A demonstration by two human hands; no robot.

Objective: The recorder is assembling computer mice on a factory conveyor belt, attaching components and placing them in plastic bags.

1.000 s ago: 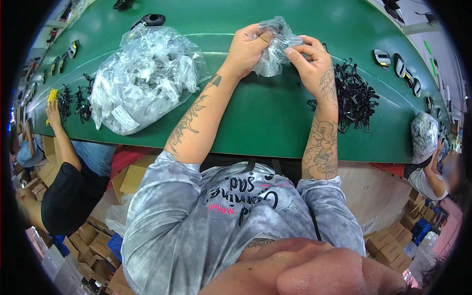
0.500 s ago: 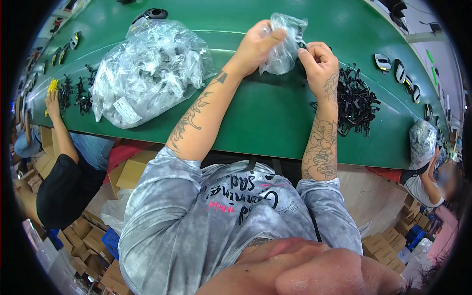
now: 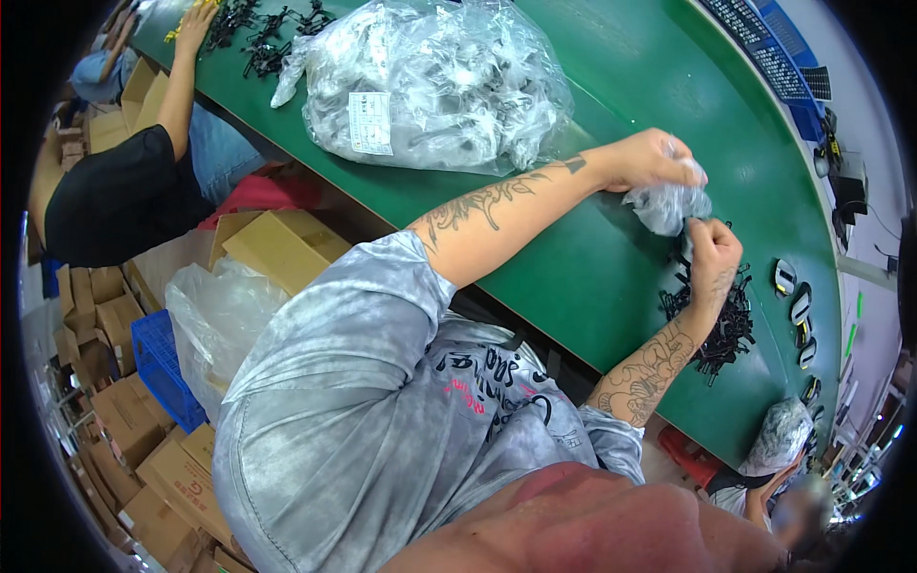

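A small clear plastic bag (image 3: 666,205) is crumpled between my two hands above the green table. My left hand (image 3: 651,160) grips its upper part with the fingers closed, slightly blurred. At its lower right edge, my right hand (image 3: 714,250) pinches the plastic. What the bag contains, if anything, cannot be made out. Under and beside my right wrist lies a heap of thin black plastic parts (image 3: 724,329). A large clear sack (image 3: 449,91) stuffed with small wrapped pieces rests on the table left of my hands, a white label on its side.
The green table (image 3: 535,244) runs diagonally. Black-and-silver pieces (image 3: 800,304) line its right side; a blue crate (image 3: 783,57) stands beyond. A co-worker's hand (image 3: 196,24) touches yellow parts at far left. Another person sits lower right near a filled bag (image 3: 778,435). Cardboard boxes (image 3: 129,415) crowd the left floor.
The whole view has turned, so the table now slants and the large sack sits higher. Both hands keep hold of the small bag, which looks more bunched up.
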